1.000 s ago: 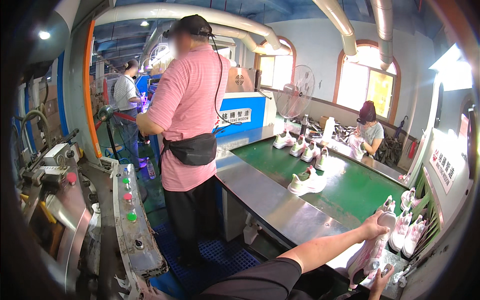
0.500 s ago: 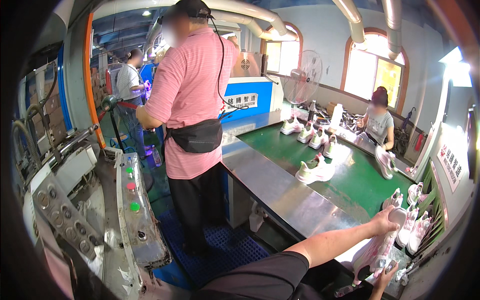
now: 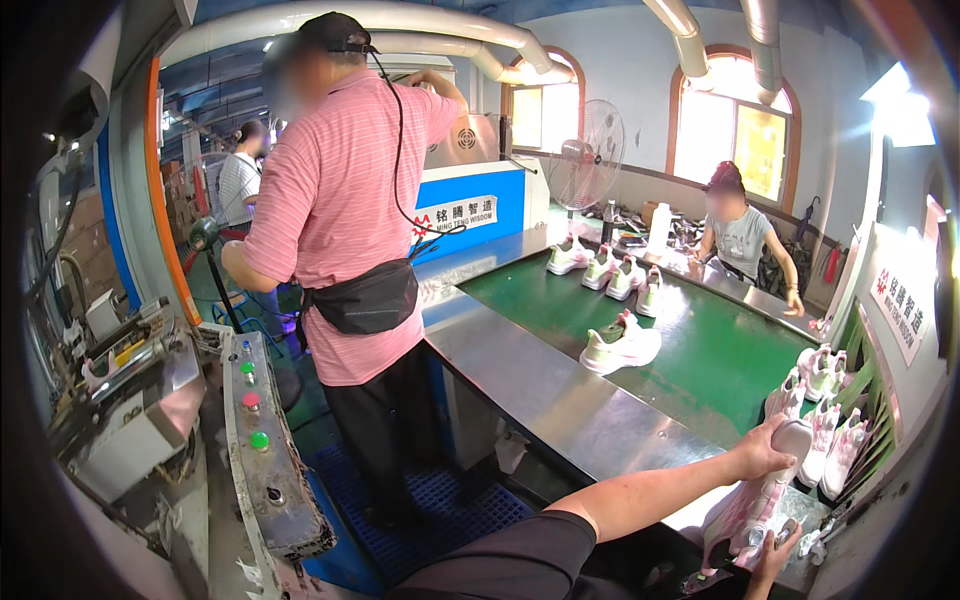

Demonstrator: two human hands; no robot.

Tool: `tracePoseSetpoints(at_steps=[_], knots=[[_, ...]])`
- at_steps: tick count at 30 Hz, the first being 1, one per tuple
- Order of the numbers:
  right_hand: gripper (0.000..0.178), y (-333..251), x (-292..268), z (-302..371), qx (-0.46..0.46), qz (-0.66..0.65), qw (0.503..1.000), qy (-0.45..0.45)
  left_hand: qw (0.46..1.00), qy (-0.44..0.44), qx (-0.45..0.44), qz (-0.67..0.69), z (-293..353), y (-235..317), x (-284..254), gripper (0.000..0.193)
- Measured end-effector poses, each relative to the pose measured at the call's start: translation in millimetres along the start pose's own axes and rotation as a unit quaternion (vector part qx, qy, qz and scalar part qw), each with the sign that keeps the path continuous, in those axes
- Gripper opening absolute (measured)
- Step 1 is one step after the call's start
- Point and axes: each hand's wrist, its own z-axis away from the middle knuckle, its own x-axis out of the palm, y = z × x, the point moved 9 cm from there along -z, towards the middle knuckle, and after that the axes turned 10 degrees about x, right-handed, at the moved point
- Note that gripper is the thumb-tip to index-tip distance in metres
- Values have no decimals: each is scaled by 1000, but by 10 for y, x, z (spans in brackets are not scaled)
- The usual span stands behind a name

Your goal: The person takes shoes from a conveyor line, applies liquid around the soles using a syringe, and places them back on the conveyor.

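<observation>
At the lower right, a pink-and-white sneaker (image 3: 733, 518) is held tilted between my two hands, its pale grey end pointing up. My left hand (image 3: 764, 452) wraps round the shoe close to that upper end, fingers closed. Lower down, my right hand (image 3: 776, 552) grips the sneaker at its other end, partly cut off by the shoe and the dark area below. Just beyond my hands, several similar sneakers (image 3: 818, 445) stand grouped on the right end of the green belt (image 3: 700, 385).
A single sneaker (image 3: 622, 345) sits mid-belt, with several more in a row behind. A metal ledge (image 3: 560, 360) borders the belt. A person in a pink striped shirt (image 3: 365, 170) stands left, beside a button panel (image 3: 262, 440). Another person (image 3: 740, 240) sits across the belt.
The person across the belt held a sneaker before; now that hand is without it, and the right-hand group looks fuller. The pink-shirted person's far arm is raised. My grip stays alike.
</observation>
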Motion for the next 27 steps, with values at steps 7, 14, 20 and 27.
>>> tracePoseSetpoints(at_steps=[7,14,20,27], knots=[[78,-101,-125,110,27,14,1000,3,998,21,50,39,-55,-158,25,57],[88,-651,-60,257,-1,6,1000,23,973,-3,-26,231,51,-259,-219,52],[88,-812,16,288,15,29,999,5,961,5,-20,275,62,-432,-371,54],[91,-932,96,303,100,-108,989,-16,908,79,-100,399,-46,-1158,-698,46]])
